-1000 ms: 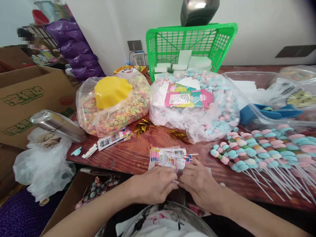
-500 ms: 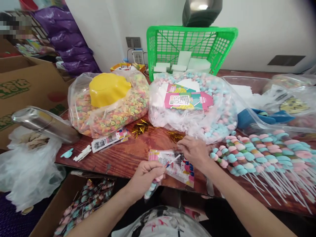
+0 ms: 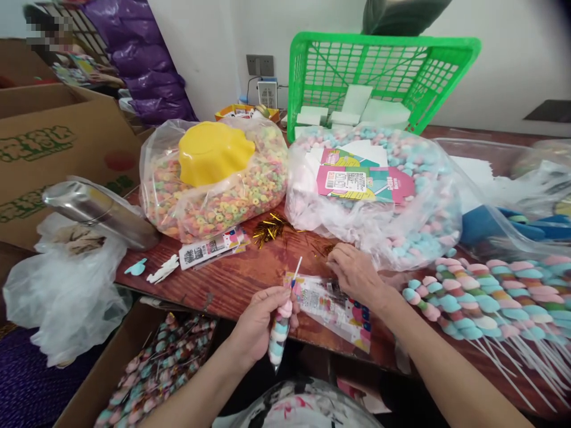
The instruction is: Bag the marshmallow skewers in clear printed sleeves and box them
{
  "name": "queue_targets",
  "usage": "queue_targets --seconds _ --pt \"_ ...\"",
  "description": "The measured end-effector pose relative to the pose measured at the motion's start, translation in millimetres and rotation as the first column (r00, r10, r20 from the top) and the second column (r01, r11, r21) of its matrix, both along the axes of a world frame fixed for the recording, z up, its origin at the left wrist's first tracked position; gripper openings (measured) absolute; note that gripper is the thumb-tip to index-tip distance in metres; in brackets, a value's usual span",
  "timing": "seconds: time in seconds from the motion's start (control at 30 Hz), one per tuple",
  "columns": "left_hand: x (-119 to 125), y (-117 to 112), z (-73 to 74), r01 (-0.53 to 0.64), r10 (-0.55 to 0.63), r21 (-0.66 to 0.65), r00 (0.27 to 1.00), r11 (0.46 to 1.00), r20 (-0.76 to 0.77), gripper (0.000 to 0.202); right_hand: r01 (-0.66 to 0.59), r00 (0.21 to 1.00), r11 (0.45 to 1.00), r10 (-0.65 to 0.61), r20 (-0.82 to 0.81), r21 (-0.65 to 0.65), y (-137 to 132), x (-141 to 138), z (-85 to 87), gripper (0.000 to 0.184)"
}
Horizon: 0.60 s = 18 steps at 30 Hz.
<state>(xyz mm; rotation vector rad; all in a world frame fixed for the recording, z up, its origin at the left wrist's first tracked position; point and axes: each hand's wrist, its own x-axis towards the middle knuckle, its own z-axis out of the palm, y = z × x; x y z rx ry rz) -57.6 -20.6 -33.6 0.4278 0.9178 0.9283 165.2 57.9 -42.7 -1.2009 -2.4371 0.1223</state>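
Observation:
My left hand (image 3: 261,321) is closed around the neck of a marshmallow skewer (image 3: 279,339) in a clear wrapper. The skewer is turned pink and blue end down, with its white stick pointing up. My right hand (image 3: 354,273) has its fingers bent together at the table beside some gold twist ties (image 3: 322,248); what lies under the fingertips is hidden. Flat printed plastic bags (image 3: 328,309) lie between my hands. A second bunch of gold ties (image 3: 270,228) rests farther left.
Stick marshmallow skewers (image 3: 499,297) are piled on the right. Behind stand a bag of ring candy (image 3: 214,208) under a yellow bowl (image 3: 214,153), a bag of marshmallows (image 3: 428,208) and a green basket (image 3: 307,77). At left are a steel flask (image 3: 107,214) and a carton of skewers (image 3: 156,374).
My left hand has tilted the skewer more upright, so its wrapped marshmallows show below the hand. My right hand stays by the gold ties. The whole view has shifted.

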Motion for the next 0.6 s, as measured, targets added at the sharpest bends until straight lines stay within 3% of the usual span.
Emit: queue_targets --seconds 0.2,0.3,0.5,0.6 --pt "16 7 0.7 0.085 -0.081 0.02 0.986 0.996 -0.143 0.03 -0.097 0.972 0.995 0.102 -0.21 0.038 -23 -5 28.3 0.017" --pt "25 12 7.0 0.179 -0.144 0.133 0.961 0.975 -0.236 0.036 -0.2 0.948 0.979 0.204 -0.244 0.042 -41 -13 39.2 0.02" --pt "38 13 21.0 0.342 -0.122 0.405 0.869 0.848 -0.479 0.039 -0.225 0.954 0.974 0.212 -0.212 -0.036 -62 -4 34.1 0.03" --pt "46 12 20.4 0.393 -0.155 0.407 0.848 0.824 -0.506 0.041 -0.194 0.94 0.979 0.168 -0.297 -0.058 -68 6 28.3 0.027"
